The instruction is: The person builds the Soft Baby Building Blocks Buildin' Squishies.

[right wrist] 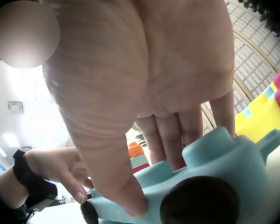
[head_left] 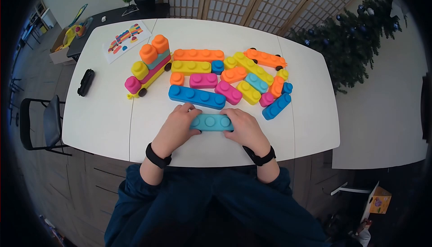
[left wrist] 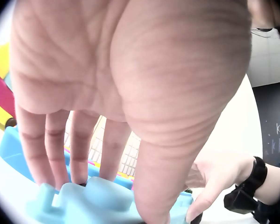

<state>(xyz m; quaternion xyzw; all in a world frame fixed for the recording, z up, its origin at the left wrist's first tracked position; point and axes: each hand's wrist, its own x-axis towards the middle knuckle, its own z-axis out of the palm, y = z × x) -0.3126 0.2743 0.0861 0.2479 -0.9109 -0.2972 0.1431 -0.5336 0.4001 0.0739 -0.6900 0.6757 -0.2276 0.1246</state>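
Note:
A light teal wheeled block base (head_left: 209, 122) with round studs lies near the front of the white table, directly before the person. My left hand (head_left: 175, 129) grips its left end, thumb on the near side and fingers along the far side. At the opposite end my right hand (head_left: 246, 129) holds it in the same way. The right wrist view shows a black wheel (right wrist: 200, 200) on the base's side and a small hitch (right wrist: 271, 141) at its end. Just beyond lies a long blue block (head_left: 196, 97).
Several loose blocks, including a long yellow block (head_left: 191, 67), spread behind the hands. An orange wheeled base (head_left: 266, 59) stands at the back right. On the left are a built block car (head_left: 150, 70), a picture sheet (head_left: 126, 40) and a black case (head_left: 86, 82).

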